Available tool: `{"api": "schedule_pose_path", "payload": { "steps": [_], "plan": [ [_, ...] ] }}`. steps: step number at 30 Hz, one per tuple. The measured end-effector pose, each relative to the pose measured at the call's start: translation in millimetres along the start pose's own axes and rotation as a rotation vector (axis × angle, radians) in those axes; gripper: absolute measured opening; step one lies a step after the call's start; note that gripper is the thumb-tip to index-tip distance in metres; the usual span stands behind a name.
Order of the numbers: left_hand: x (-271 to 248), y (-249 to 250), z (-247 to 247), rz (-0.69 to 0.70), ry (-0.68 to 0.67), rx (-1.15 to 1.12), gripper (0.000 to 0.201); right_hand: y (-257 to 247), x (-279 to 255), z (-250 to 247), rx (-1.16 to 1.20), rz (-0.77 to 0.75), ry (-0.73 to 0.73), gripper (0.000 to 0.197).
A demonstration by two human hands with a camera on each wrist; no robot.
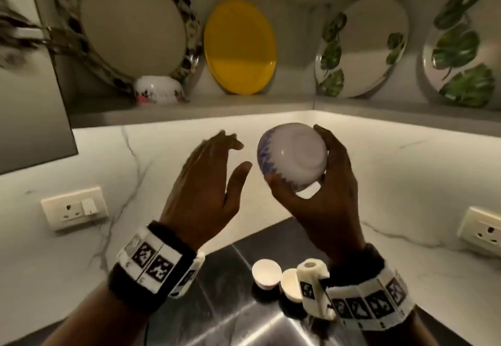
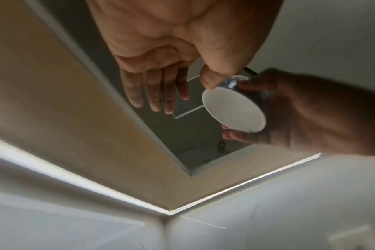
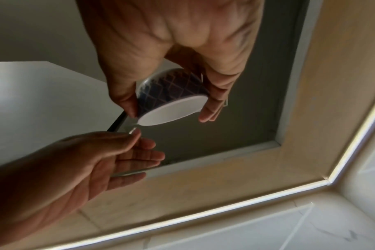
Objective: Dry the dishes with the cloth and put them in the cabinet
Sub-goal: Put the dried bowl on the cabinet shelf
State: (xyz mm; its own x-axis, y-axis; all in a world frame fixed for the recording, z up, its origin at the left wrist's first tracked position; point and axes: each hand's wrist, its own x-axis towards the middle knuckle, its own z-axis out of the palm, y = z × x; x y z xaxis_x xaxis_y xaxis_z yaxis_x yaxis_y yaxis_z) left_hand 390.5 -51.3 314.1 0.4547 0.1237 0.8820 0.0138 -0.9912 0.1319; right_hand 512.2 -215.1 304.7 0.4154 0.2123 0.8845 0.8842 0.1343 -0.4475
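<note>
Fingers (image 1: pixel 320 131) of my right hand (image 1: pixel 325 196) cup the bowl (image 1: pixel 292 155) below the cabinet shelf (image 1: pixel 189 113); left hand (image 1: pixel 206 180) spread, empty. Wrist views agree. Plates shelved; two cups (image 1: pixel 267 273) on the counter remain.

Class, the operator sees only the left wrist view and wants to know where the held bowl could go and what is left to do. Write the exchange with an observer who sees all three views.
Operator: I see the right hand holding a bowl. What is on the shelf?
Observer: In the head view, plates lean against the back of the shelf, among them a yellow plate, with a small floral bowl in front of the leftmost.
Operator: Any dishes below?
Observer: Two small white cups stand on the dark counter beside the sink.
</note>
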Motion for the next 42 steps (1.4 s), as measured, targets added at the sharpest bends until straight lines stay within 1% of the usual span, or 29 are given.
{"api": "schedule_pose_path", "payload": {
  "steps": [2,3,5,8,10,12,16,20,23,27,33,38,42],
  "plan": [
    [22.2,-8.2,0.0,0.075,0.02,0.279,0.049,-6.4,31.5,3.8,0.033,0.031,-0.025,0.088],
    [32.6,-11.3,0.3,0.063,-0.001,0.396,0.055,-8.3,47.8,8.0,0.046,0.054,-0.047,0.085],
    [46.5,-19.3,3.7,-0.01,-0.085,0.573,0.067,-9.3,79.2,20.7,0.081,0.113,-0.076,0.077],
    [53.1,-29.5,11.3,-0.095,-0.154,0.708,0.082,-7.4,122.3,43.3,0.099,0.193,-0.117,0.073],
    [54.9,-32.8,14.4,-0.12,-0.156,0.739,0.087,-3.7,146.3,58.1,0.065,0.218,-0.161,0.072],
    [55.5,-34.7,16.5,-0.116,-0.131,0.753,0.086,3.8,165.2,73.4,0.014,0.231,-0.213,0.074],
    [55.2,-37.8,17.6,-0.097,-0.126,0.765,0.082,23.7,187.9,107.9,-0.132,0.284,-0.29,0.092],
    [56.6,-37.8,20.4,-0.111,-0.125,0.77,0.076,39.9,194.3,135.9,-0.283,0.339,-0.343,0.108],
    [56.7,-37.3,23.9,-0.136,-0.125,0.771,0.075,44.2,197.0,145.3,-0.372,0.353,-0.378,0.108],
    [56.1,-39.4,26.7,-0.134,-0.126,0.792,0.076,46.8,199.6,149.6,-0.421,0.36,-0.407,0.107],
    [57.1,-40.6,28.9,-0.129,-0.113,0.802,0.073,48.0,199.6,149.1,-0.433,0.398,-0.425,0.107],
    [57.1,-42.0,29.7,-0.13,-0.097,0.809,0.073,45.0,204.5,148.6,-0.45,0.429,-0.474,0.111],
    [56.8,-44.0,30.5,-0.119,-0.092,0.814,0.074,42.3,206.3,148.7,-0.478,0.426,-0.489,0.106]
  ]
}}
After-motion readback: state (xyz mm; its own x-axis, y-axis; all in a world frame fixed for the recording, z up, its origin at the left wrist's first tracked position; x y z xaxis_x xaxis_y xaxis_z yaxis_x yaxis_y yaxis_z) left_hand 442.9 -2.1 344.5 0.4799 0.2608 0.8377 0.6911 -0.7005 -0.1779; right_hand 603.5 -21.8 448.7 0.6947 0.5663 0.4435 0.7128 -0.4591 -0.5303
